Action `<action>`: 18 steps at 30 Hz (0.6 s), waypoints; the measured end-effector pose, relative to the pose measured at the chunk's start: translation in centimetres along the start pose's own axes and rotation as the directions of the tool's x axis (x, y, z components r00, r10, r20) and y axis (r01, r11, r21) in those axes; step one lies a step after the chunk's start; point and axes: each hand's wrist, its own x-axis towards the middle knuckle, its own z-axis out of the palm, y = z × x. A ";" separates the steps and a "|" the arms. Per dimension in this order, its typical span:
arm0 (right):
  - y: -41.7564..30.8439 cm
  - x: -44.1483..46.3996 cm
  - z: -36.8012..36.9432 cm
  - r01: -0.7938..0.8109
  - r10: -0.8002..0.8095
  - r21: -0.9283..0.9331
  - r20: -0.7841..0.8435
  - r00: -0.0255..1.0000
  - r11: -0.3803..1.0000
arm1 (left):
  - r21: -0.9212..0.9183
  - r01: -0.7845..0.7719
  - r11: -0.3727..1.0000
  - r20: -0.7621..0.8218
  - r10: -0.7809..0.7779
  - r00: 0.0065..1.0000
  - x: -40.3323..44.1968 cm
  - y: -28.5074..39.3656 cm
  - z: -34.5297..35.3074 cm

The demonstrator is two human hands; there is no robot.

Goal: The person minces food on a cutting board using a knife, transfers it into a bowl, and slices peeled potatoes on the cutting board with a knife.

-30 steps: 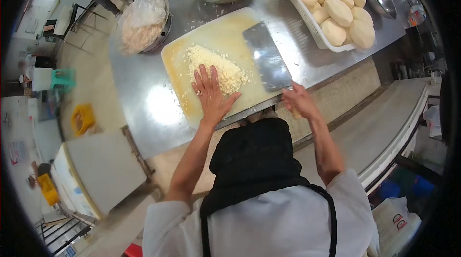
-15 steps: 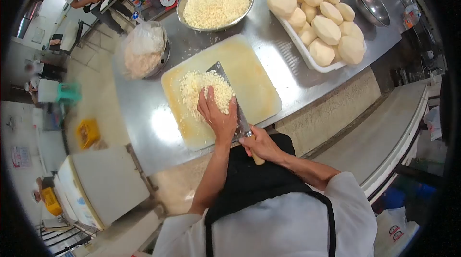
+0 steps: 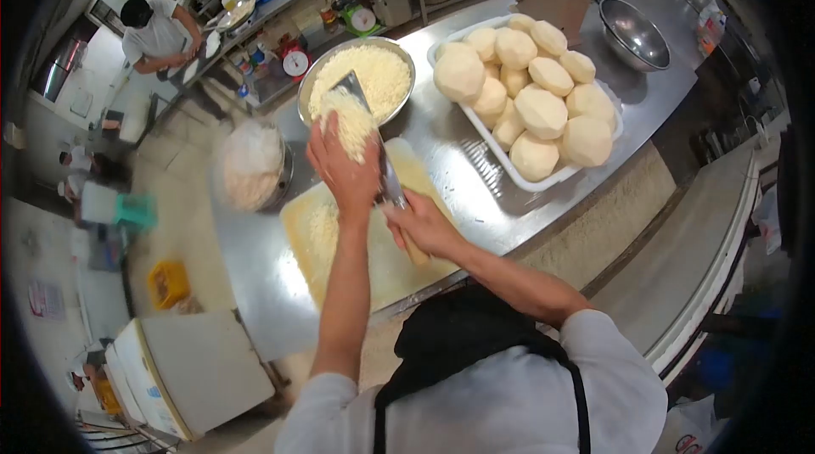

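Note:
My right hand (image 3: 422,223) grips the wooden handle of a cleaver (image 3: 390,181), its broad blade pointing up and away from me. A heap of finely chopped pale vegetable (image 3: 350,119) lies along the blade. Cupped against that heap is my left hand (image 3: 346,167), fingers curved around its near side. Blade tip and heap are over the near part of a metal bowl (image 3: 411,98) filled with similar chopped bits. Below my wrists, the cutting board (image 3: 395,271) carries a thin scatter of leftover bits.
A white basket (image 3: 531,183) of peeled round vegetables (image 3: 540,112) stands right of the bowl. Left is a bowl with a plastic bag (image 3: 255,148) of pinkish contents. An empty metal bowl (image 3: 635,34) sits at far right. Another person (image 3: 165,38) works at the back left.
Both hands have moved forward from the cutting board to the filled bowl, carrying the chopped heap on the cleaver. Most of the pile has left the board. The camera view has shifted.

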 end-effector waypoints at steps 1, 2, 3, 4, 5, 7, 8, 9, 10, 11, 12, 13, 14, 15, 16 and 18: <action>-0.4 2.7 -0.9 -0.041 0.042 0.075 -0.005 0.999 0.996 | 0.027 -0.023 0.999 -0.007 0.024 1.000 2.2 -1.6 2.3; -0.3 5.2 -1.8 -0.083 0.085 0.153 -0.007 0.996 0.985 | 0.055 -0.046 0.997 -0.011 0.047 0.999 4.0 -3.7 4.7; -0.3 6.8 -2.7 -0.122 0.127 0.231 -0.005 0.992 0.965 | 0.067 -0.016 0.998 0.035 0.014 0.999 5.6 -6.3 7.2; 0.1 6.7 -3.6 -0.142 0.143 0.198 0.013 0.990 0.970 | 0.080 0.012 0.997 0.085 -0.019 0.996 6.9 -9.2 9.8; 0.7 5.7 -4.4 -0.161 0.158 0.166 0.029 0.987 0.973 | 0.094 0.039 0.995 0.135 -0.051 0.990 7.8 -11.5 12.0; 2.8 2.2 -6.3 -0.165 0.164 0.058 0.025 0.986 0.985 | 0.147 0.097 0.984 0.175 -0.122 0.977 7.8 -14.4 14.3; 4.2 -0.4 -7.5 -0.151 0.151 -0.016 0.008 0.988 0.988 | 0.176 0.130 0.976 0.192 -0.164 0.968 7.8 -15.4 15.5; 4.4 -3.3 -8.7 -0.209 0.208 0.022 0.036 0.977 0.978 | 0.189 0.069 0.979 0.138 -0.097 0.986 8.0 -16.4 17.0; 4.2 -6.1 -9.7 -0.267 0.263 0.063 0.065 0.963 0.962 | 0.206 0.006 0.979 0.090 -0.025 0.996 8.2 -17.3 18.4; 4.3 -8.5 -10.7 -0.307 0.303 0.095 0.062 0.951 0.947 | 0.225 -0.059 0.973 0.054 0.049 0.997 8.3 -17.9 19.5; 4.7 -10.7 -11.6 -0.353 0.348 0.128 0.062 0.936 0.927 | 0.188 -0.183 0.965 0.007 0.185 0.983 8.8 -17.9 20.3; 5.4 -12.6 -12.3 -0.380 0.377 0.139 0.046 0.925 0.914 | 0.182 -0.188 0.965 0.047 0.182 0.982 9.1 -17.8 21.0; 5.8 -14.1 -13.0 -0.402 0.402 0.146 0.030 0.915 0.904 | 0.175 -0.194 0.965 0.081 0.182 0.980 9.8 -17.5 21.8; 5.9 -15.0 -13.4 -0.404 0.411 0.188 0.003 0.912 0.895 | 0.169 -0.200 0.965 0.106 0.184 0.977 10.8 -17.4 22.8; 5.9 -16.0 -13.6 -0.407 0.423 0.232 -0.020 0.906 0.883 | 0.166 -0.180 0.970 0.219 0.141 0.965 11.6 -17.5 23.6; 5.9 -17.3 -13.8 -0.391 0.419 0.278 -0.047 0.907 0.877 | 0.217 -0.175 0.960 0.332 0.096 0.938 12.4 -17.2 25.3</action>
